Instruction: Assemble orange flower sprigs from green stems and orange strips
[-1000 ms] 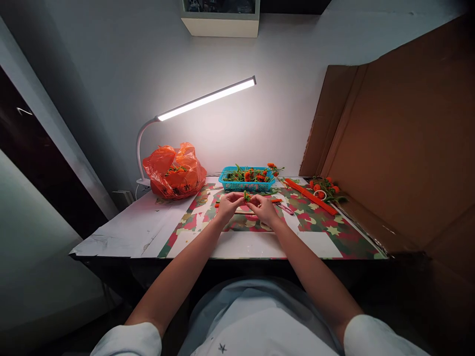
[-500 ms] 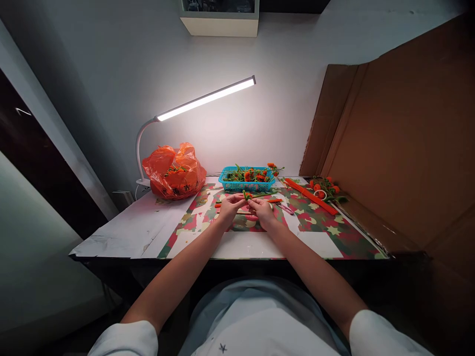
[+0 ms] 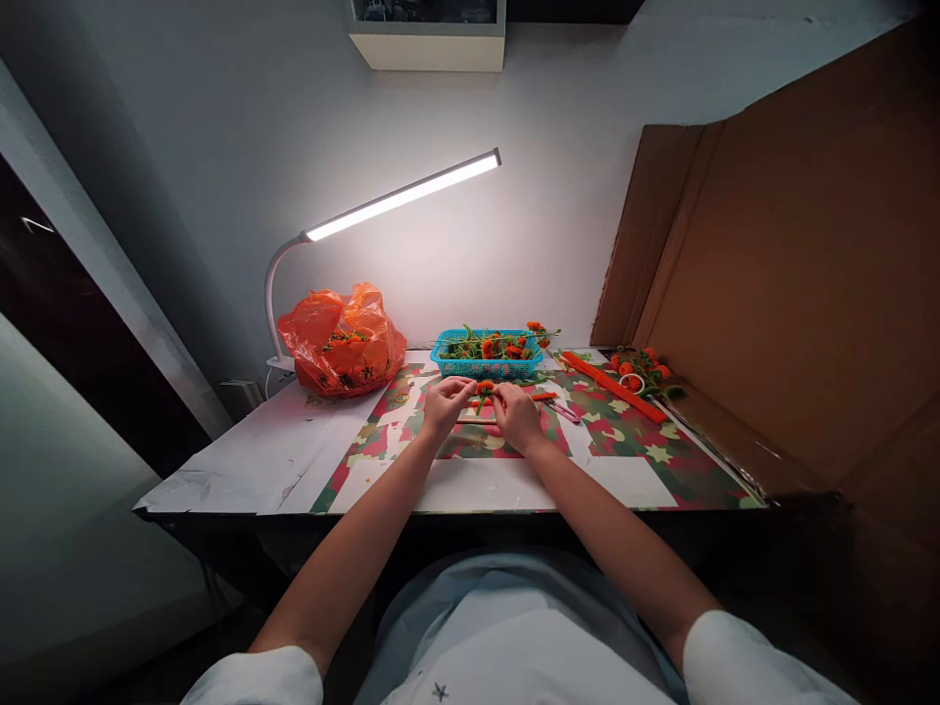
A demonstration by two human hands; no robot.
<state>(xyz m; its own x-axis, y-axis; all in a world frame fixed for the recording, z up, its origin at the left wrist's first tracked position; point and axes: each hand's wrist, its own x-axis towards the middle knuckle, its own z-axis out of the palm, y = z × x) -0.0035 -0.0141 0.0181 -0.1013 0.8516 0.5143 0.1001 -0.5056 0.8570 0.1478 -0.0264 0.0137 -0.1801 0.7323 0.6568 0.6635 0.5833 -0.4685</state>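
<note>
Between my two hands is a small orange flower point(image 3: 485, 389) with green below its head. My left hand point(image 3: 446, 403) pinches it from the left side, fingers closed. From the right, my right hand point(image 3: 517, 411) closes its thumb and fingers at the flower's other edge. Under and behind the hands lie orange strips point(image 3: 544, 397) and a thin brown stick point(image 3: 477, 421), partly covered by the hands. A pair of pink-handled scissors or a similar pink tool point(image 3: 565, 412) rests just right of my right hand.
Behind the hands stands a blue basket point(image 3: 489, 368) of orange flowers and green stems. An orange plastic bag point(image 3: 345, 352) sits left, beside a lit lamp point(image 3: 403, 196). At right are an orange strip point(image 3: 613, 387), more flowers point(image 3: 646, 367), a white ring point(image 3: 632, 384) and tall cardboard point(image 3: 778, 264).
The flower has turned so its orange head faces up and its green part points down. My hands have spread slightly apart around it. The camera view has shifted a little.
</note>
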